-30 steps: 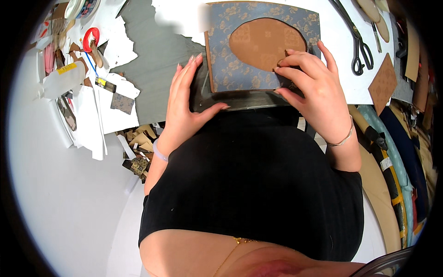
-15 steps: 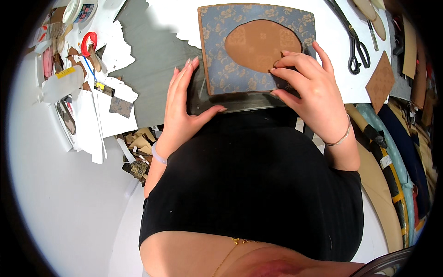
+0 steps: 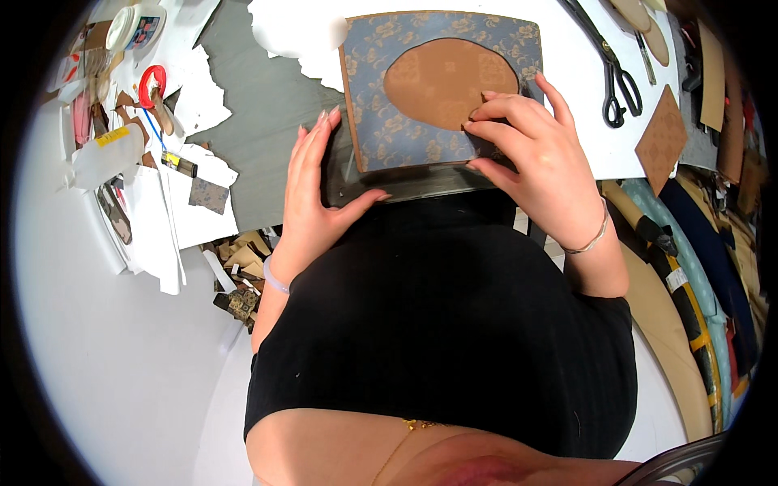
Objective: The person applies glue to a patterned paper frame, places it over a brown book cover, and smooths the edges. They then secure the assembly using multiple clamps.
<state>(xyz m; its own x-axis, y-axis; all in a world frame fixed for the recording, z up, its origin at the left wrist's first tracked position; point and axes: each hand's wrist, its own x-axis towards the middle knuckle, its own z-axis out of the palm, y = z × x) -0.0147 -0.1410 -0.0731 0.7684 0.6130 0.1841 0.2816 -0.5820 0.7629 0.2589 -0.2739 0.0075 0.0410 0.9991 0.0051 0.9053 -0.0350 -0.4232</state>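
The blue card [image 3: 381, 121] has slid leftward, both hands [image 3: 535, 154] flat, ungrasping, scissors [image 3: 613, 77] beside.

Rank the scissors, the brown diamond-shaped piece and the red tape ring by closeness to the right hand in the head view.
From the right hand:
1. Scissors, just up and to its right.
2. Brown diamond-shaped piece, farther right; close to the scissors' rank.
3. Red tape ring, far across on the left.

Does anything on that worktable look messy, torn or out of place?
Yes. Torn white paper scraps with ragged edges lie scattered to the left of the blue patterned board, and cardboard offcuts are piled below the table edge. The board itself lies flat under both hands, undamaged.
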